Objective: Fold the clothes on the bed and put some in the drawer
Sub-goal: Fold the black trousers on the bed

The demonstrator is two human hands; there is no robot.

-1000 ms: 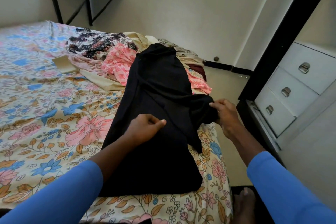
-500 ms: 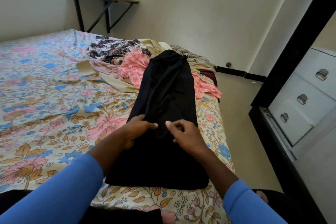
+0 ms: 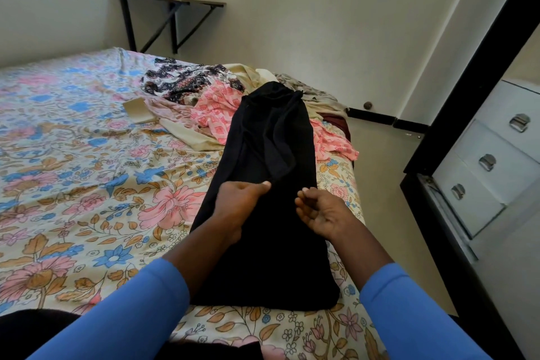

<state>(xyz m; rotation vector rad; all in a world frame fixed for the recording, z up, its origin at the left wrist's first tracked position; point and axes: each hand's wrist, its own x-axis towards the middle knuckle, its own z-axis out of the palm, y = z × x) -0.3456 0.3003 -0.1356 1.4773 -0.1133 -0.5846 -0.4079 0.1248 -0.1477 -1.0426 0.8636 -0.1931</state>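
Observation:
A black garment (image 3: 271, 213) lies lengthwise on the floral bed (image 3: 87, 184), folded into a long narrow strip whose far end rests on the clothes pile (image 3: 216, 108). My left hand (image 3: 238, 203) sits over the garment's middle, with thumb and curled fingers pinching a fold of the black cloth. My right hand (image 3: 321, 212) hovers just right of it, palm turned up, fingers loosely curled and holding nothing. White drawers (image 3: 482, 164) with metal handles stand to the right of the bed, all closed.
The pile holds pink patterned, black-and-white patterned (image 3: 181, 82) and beige clothes. A small beige folded piece (image 3: 137, 111) lies left of it. A wall shelf (image 3: 169, 0) hangs at the back. A strip of floor (image 3: 377, 172) runs between bed and drawers.
My right hand carried the garment's right flap over to the middle, let it go and turned palm up. My left hand stayed at the garment's middle.

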